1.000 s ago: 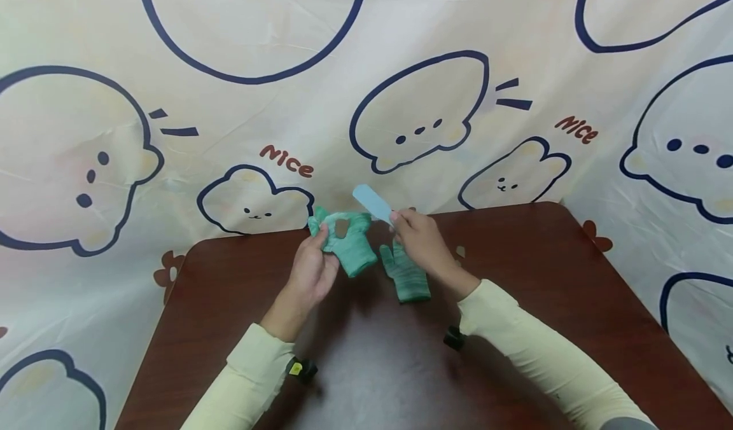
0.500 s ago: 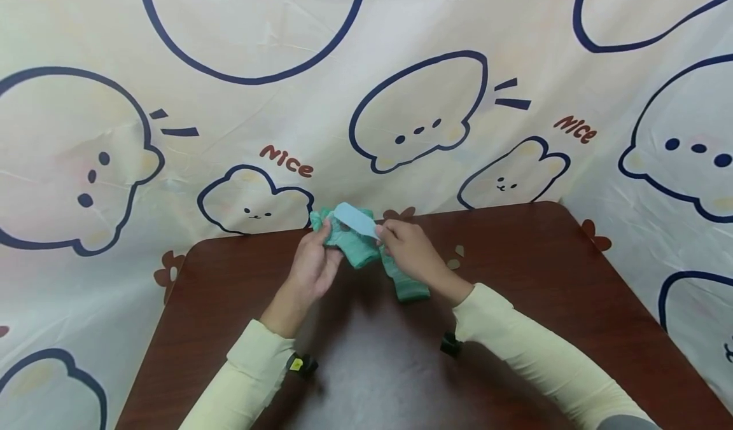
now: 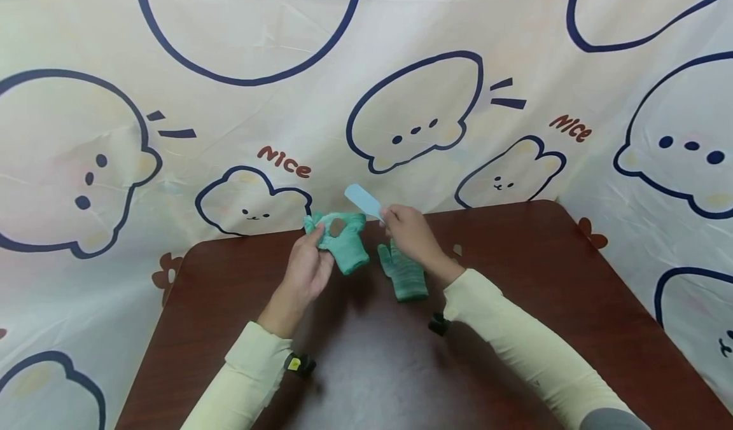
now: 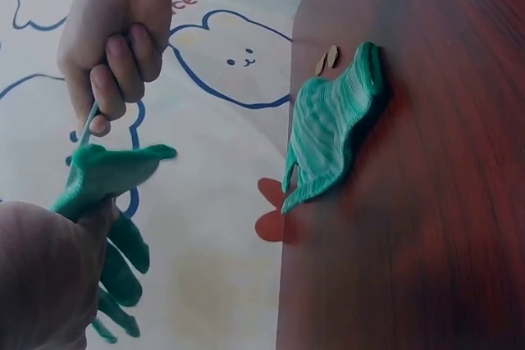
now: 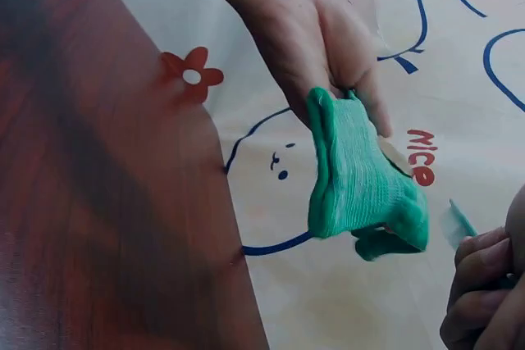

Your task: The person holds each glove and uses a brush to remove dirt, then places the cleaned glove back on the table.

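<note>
Head view: at the left, the person's left hand [image 3: 306, 270] is pinching the side of a soft green knitted glove [image 3: 350, 253], raising it off the table, apparently so that its face is lying exposed. A flat brown irregular piece [image 3: 337, 228] is resting on that face, seemingly supported by the fabric beneath it; the left wrist view is showing the glove's fingers dangling freely. Next, a pale-blue flat strip with a rounded end [image 3: 362, 200] is angling up and leftward, just apart from the glove. Its lower end is sitting in the curled fingers of the right hand [image 3: 415, 236], probably gripped there to leave the broad end free. Below that hand and apart from it, a matching green knitted glove [image 3: 408, 280] is lying on the glossy reddish-brown wooden table [image 3: 366, 366], perhaps placed aside within reach. Farthest right, small flat brown pieces [image 4: 328, 60] are lying near that glove, their material being too small to tell.
</note>
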`<action>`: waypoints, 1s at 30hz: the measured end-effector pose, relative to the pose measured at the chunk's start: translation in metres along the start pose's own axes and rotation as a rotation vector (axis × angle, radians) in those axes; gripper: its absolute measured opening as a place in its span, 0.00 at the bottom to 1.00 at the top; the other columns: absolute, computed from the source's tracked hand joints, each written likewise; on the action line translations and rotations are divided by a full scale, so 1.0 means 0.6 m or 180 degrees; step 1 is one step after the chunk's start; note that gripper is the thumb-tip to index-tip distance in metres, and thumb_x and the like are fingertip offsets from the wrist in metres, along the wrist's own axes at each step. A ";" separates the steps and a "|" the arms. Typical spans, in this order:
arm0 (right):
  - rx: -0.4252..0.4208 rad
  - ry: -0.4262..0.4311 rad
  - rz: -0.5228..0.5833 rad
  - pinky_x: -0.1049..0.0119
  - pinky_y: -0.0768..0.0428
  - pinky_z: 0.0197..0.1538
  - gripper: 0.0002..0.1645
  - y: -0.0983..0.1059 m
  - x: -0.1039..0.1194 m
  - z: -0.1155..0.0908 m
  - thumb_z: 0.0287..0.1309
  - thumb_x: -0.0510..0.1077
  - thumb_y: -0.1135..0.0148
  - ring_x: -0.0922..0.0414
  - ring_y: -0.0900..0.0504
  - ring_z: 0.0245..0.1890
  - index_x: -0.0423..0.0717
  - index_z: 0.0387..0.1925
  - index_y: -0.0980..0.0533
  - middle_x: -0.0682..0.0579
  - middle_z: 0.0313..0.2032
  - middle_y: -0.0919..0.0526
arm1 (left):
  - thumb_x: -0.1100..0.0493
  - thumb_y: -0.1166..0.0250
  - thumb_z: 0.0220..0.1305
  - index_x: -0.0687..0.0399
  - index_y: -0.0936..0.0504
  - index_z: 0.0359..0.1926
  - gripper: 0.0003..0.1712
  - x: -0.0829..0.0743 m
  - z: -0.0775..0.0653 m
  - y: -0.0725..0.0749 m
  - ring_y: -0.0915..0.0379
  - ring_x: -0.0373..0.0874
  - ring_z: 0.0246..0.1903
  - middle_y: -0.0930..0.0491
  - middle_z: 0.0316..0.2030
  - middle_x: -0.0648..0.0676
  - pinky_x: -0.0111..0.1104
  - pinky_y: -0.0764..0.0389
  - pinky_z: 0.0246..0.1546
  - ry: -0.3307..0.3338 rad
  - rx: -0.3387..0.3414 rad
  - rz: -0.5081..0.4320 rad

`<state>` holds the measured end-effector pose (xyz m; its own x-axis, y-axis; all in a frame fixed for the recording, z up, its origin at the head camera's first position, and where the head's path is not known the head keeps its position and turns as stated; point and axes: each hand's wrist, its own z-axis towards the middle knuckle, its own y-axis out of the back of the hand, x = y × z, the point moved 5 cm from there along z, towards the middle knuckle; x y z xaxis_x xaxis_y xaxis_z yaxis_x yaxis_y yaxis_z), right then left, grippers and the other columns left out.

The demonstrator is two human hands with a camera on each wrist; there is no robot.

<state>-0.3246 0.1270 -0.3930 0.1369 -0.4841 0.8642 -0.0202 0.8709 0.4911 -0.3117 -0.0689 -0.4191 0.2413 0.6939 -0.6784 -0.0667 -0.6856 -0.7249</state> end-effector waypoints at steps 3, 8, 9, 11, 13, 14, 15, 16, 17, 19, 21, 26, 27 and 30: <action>0.0161 -0.0034 0.0136 0.65 0.31 0.26 0.22 -0.007 0.004 0.001 0.79 0.53 0.52 0.53 0.31 0.23 0.44 0.36 0.20 0.45 0.27 0.23 | 0.56 0.64 0.84 0.56 0.59 0.79 0.30 -0.006 0.000 0.006 0.53 0.41 0.76 0.46 0.72 0.49 0.35 0.45 0.79 0.0020 -0.0066 0.0027; 0.0578 -0.0046 0.0093 0.65 0.31 0.28 0.22 -0.033 0.016 -0.011 0.78 0.55 0.49 0.54 0.30 0.24 0.45 0.36 0.20 0.47 0.27 0.24 | 0.53 0.63 0.84 0.53 0.58 0.80 0.31 -0.012 0.000 0.008 0.55 0.40 0.79 0.49 0.78 0.49 0.36 0.48 0.80 0.0099 -0.0062 0.0057; 0.0625 -0.0006 0.0017 0.66 0.31 0.28 0.22 -0.039 0.019 -0.013 0.78 0.56 0.50 0.55 0.30 0.24 0.45 0.36 0.20 0.48 0.27 0.24 | 0.53 0.63 0.84 0.53 0.58 0.80 0.31 -0.013 -0.001 0.008 0.56 0.40 0.79 0.50 0.79 0.49 0.36 0.49 0.80 0.0107 -0.0049 0.0060; 0.0664 0.0064 -0.0123 0.66 0.32 0.27 0.23 -0.047 0.024 -0.014 0.78 0.57 0.50 0.55 0.31 0.23 0.46 0.34 0.21 0.50 0.25 0.25 | 0.53 0.64 0.84 0.53 0.59 0.81 0.32 -0.015 -0.002 0.009 0.57 0.39 0.80 0.52 0.80 0.49 0.36 0.50 0.80 0.0113 -0.0029 0.0073; 0.0598 0.0133 -0.0245 0.65 0.33 0.25 0.23 -0.052 0.027 -0.011 0.78 0.57 0.51 0.55 0.32 0.21 0.47 0.31 0.22 0.51 0.23 0.27 | 0.53 0.64 0.84 0.54 0.60 0.81 0.32 -0.017 -0.003 0.009 0.56 0.41 0.80 0.52 0.81 0.50 0.38 0.49 0.80 0.0086 -0.0010 0.0080; 0.0531 0.0161 -0.0301 0.65 0.33 0.26 0.23 -0.052 0.028 -0.008 0.78 0.56 0.51 0.55 0.32 0.21 0.48 0.31 0.22 0.51 0.22 0.27 | 0.54 0.64 0.84 0.54 0.60 0.81 0.32 -0.018 -0.003 0.009 0.55 0.42 0.80 0.51 0.81 0.51 0.39 0.49 0.80 0.0068 0.0002 0.0085; 0.0457 0.0186 -0.0341 0.65 0.33 0.26 0.22 -0.052 0.029 -0.005 0.79 0.55 0.51 0.55 0.33 0.21 0.48 0.30 0.23 0.51 0.22 0.27 | 0.54 0.65 0.84 0.54 0.60 0.82 0.32 -0.019 -0.003 0.009 0.54 0.44 0.80 0.51 0.81 0.52 0.41 0.48 0.79 0.0052 0.0019 0.0099; 0.0382 0.0188 -0.0368 0.64 0.33 0.26 0.22 -0.050 0.029 -0.002 0.79 0.54 0.51 0.55 0.33 0.21 0.48 0.29 0.23 0.51 0.21 0.28 | 0.54 0.65 0.84 0.54 0.60 0.82 0.32 -0.019 -0.003 0.009 0.53 0.45 0.80 0.51 0.81 0.53 0.43 0.47 0.79 0.0048 0.0032 0.0109; 0.0313 0.0180 -0.0397 0.64 0.33 0.27 0.22 -0.049 0.028 0.002 0.79 0.53 0.50 0.54 0.33 0.21 0.47 0.28 0.23 0.51 0.21 0.28 | 0.54 0.64 0.84 0.54 0.59 0.82 0.32 -0.019 -0.004 0.009 0.52 0.47 0.79 0.50 0.81 0.53 0.44 0.45 0.78 0.0048 0.0031 0.0109; 0.0217 0.0165 -0.0443 0.64 0.32 0.28 0.23 -0.046 0.027 0.008 0.79 0.52 0.50 0.54 0.33 0.22 0.47 0.27 0.25 0.51 0.21 0.29 | 0.54 0.63 0.84 0.54 0.60 0.82 0.33 -0.019 -0.003 0.008 0.51 0.50 0.79 0.50 0.81 0.55 0.46 0.44 0.77 0.0056 0.0039 0.0103; 0.0174 0.0103 -0.0462 0.63 0.32 0.28 0.24 -0.045 0.026 0.014 0.79 0.52 0.51 0.54 0.33 0.22 0.46 0.26 0.25 0.51 0.21 0.29 | 0.54 0.62 0.84 0.54 0.60 0.82 0.33 -0.018 -0.002 0.008 0.50 0.52 0.79 0.50 0.81 0.56 0.47 0.41 0.76 0.0076 0.0026 0.0089; 0.0120 -0.0044 -0.0458 0.63 0.30 0.26 0.23 -0.044 0.023 0.029 0.80 0.53 0.53 0.54 0.32 0.21 0.45 0.32 0.23 0.50 0.23 0.26 | 0.55 0.62 0.84 0.55 0.61 0.82 0.33 -0.014 0.001 0.011 0.51 0.51 0.79 0.51 0.81 0.57 0.46 0.41 0.76 0.0068 -0.0040 0.0031; 0.0103 -0.0039 -0.0457 0.62 0.29 0.27 0.23 -0.044 0.021 0.032 0.80 0.53 0.53 0.54 0.31 0.21 0.45 0.33 0.22 0.50 0.23 0.25 | 0.55 0.63 0.84 0.55 0.62 0.81 0.33 -0.013 0.002 0.013 0.52 0.49 0.79 0.53 0.81 0.56 0.45 0.43 0.77 0.0054 -0.0063 0.0022; 0.0051 0.0034 -0.0424 0.54 0.23 0.44 0.23 -0.040 0.016 0.039 0.80 0.52 0.55 0.54 0.29 0.22 0.44 0.34 0.21 0.50 0.24 0.23 | 0.57 0.66 0.84 0.55 0.64 0.81 0.32 -0.012 0.004 0.020 0.56 0.43 0.79 0.56 0.80 0.51 0.39 0.47 0.79 -0.0003 -0.0157 -0.0040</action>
<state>-0.3460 0.0991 -0.3939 0.1500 -0.5944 0.7901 -0.0169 0.7974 0.6032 -0.3167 -0.0815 -0.4231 0.2409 0.7027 -0.6694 -0.0157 -0.6868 -0.7266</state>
